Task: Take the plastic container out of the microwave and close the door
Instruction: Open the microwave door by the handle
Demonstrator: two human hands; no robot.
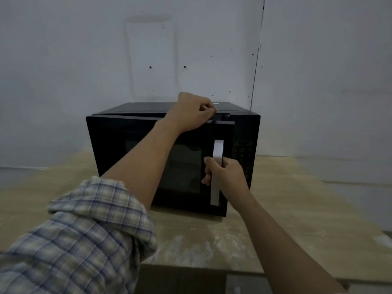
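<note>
A black microwave stands on a wooden table against a pale wall. Its door is swung out a crack at the handle side, with a narrow gap along the top. My right hand is wrapped around the silver vertical door handle. My left hand rests fisted on the top front edge of the microwave, fingers curled at the door's upper corner. The dark door window hides the inside, so no plastic container shows.
A keypad panel sits to the right of the door. The table top stretches left, right and toward me, with pale smudges near its front edge. The wall stands close behind the microwave.
</note>
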